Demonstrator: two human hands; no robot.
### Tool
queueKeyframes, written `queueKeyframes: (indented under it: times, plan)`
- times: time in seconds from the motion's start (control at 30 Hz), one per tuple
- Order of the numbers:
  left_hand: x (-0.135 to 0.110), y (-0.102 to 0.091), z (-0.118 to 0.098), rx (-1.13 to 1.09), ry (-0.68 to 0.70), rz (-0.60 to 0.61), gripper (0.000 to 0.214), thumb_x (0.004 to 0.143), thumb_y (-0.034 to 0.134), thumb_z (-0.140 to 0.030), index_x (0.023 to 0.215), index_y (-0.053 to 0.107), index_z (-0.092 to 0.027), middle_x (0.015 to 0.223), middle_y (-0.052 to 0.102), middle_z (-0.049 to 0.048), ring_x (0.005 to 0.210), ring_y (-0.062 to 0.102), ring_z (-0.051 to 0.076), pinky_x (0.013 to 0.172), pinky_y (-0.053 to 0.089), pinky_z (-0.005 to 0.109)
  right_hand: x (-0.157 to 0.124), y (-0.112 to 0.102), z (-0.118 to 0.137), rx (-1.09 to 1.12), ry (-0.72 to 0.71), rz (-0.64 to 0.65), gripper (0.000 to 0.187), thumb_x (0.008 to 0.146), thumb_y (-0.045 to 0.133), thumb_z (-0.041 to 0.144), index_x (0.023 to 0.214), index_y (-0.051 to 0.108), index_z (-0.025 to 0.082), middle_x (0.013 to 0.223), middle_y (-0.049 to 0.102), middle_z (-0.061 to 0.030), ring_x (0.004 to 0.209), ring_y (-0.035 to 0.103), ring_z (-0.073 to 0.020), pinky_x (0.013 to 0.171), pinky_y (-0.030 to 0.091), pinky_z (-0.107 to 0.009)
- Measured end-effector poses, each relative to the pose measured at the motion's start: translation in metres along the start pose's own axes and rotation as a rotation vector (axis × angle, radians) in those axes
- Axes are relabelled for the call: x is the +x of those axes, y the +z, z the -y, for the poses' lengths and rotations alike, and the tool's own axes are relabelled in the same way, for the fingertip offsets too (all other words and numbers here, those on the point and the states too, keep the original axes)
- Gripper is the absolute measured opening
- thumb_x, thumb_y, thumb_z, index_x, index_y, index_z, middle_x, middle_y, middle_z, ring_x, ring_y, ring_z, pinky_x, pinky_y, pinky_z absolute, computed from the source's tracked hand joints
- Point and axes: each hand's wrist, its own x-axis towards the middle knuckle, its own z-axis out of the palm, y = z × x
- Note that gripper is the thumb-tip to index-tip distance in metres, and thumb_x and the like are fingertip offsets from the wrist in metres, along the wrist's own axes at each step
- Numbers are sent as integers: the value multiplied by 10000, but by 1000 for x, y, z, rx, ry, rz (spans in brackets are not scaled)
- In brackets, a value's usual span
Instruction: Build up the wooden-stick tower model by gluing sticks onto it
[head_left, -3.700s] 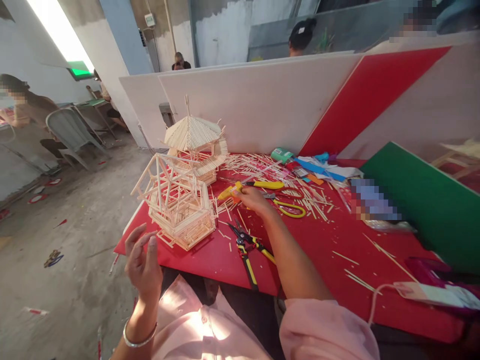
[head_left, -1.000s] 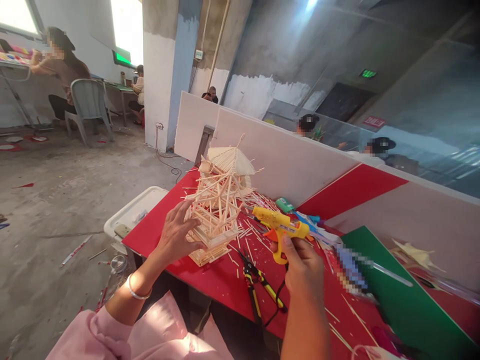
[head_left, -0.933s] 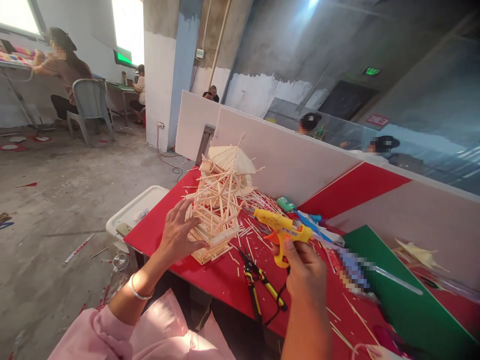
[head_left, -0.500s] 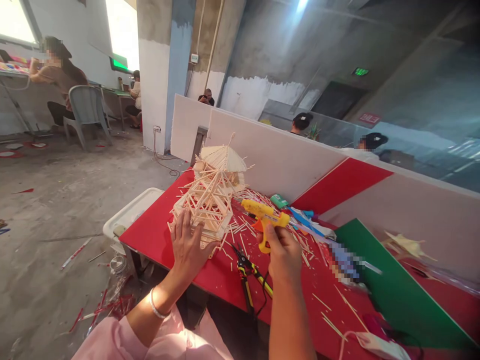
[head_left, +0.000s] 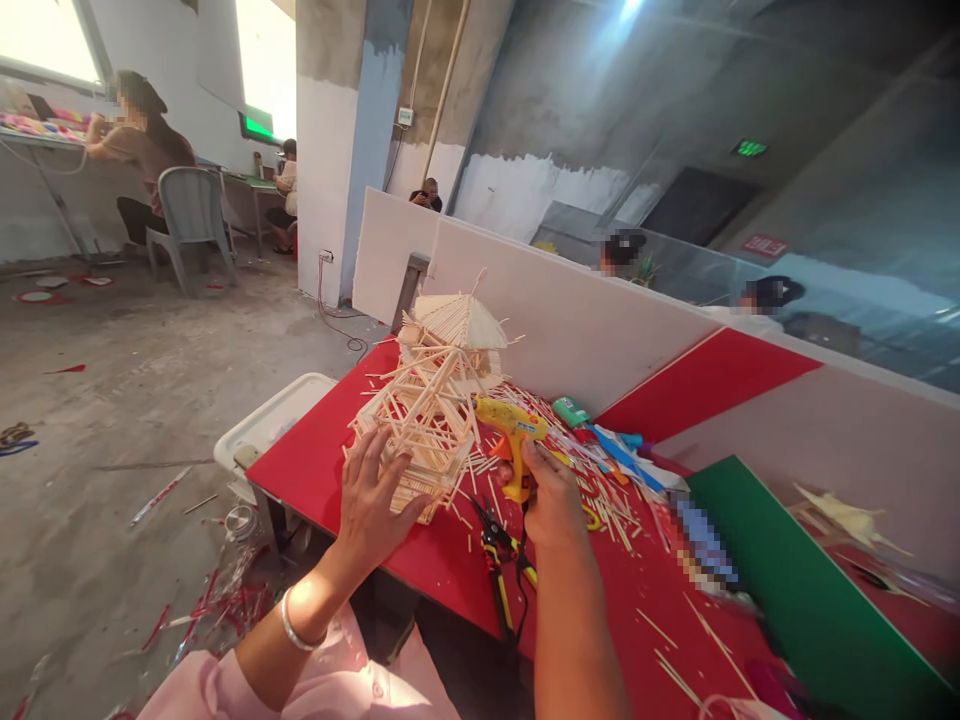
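Note:
A model building (head_left: 420, 400) made of thin wooden sticks stands on the red table, with an open lattice in front and a layered roof behind. My left hand (head_left: 373, 495) lies against its near left corner, fingers spread and thumb apart. In my right hand (head_left: 553, 492) is a yellow hot glue gun (head_left: 517, 425) with an orange trigger. Its nozzle points left at the model's right side; whether the tip touches the sticks I cannot tell. Pliers (head_left: 496, 560) with black and yellow handles lie on the table just left of my right forearm.
Loose sticks (head_left: 611, 505) are strewn over the red table (head_left: 300, 465). A green board (head_left: 810, 590) leans at the right, and a white partition (head_left: 555, 315) runs along the back. Scraps (head_left: 202, 610) litter the floor at left. Several people sit farther off.
My right hand has brought the glue gun left and closer to the model. My left hand stays at the model's corner. The whole view has shifted slightly.

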Motion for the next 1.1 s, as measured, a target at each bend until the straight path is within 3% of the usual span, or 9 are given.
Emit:
queueKeyframes:
  times: [0.27,0.47,0.8,1.0,1.1]
  plan:
    - [2,2,6,-3,35,-16,434,841,698,-426,1202,600,-206,1399,533,178,1373,430,353,1062,410,518,-1,7,1,22,-16,-42,469,588,834,590,725,656,178,601,585,23,491,551,-96,462,461,-230]
    - [14,-3,18,-3,119,11,388,849,685,-445,1154,651,-208,1281,622,159,1335,474,345,1053,401,513,-18,-10,-1,-72,-195,-264,479,638,796,608,800,655,181,612,610,13,496,562,-120,458,453,-241]
    - [19,-6,30,29,196,108,301,884,653,-410,1125,694,-233,1082,714,98,1223,569,305,1091,350,505,-16,-13,-11,-501,-360,-336,500,767,650,668,753,682,169,604,641,-24,546,551,-145,523,426,-256]
    - [20,-6,29,38,218,98,296,882,664,-390,1123,691,-221,1034,718,95,1184,587,299,1086,348,510,-18,-13,-22,-660,-566,-379,410,818,648,566,938,737,184,826,736,-77,755,655,-209,721,495,-310]
    - [20,-6,27,33,206,83,280,877,668,-378,1114,695,-231,1034,717,87,1181,590,291,1098,336,504,-20,-10,-26,-704,-637,-351,354,829,655,514,943,740,190,850,734,-78,756,652,-210,737,499,-319]
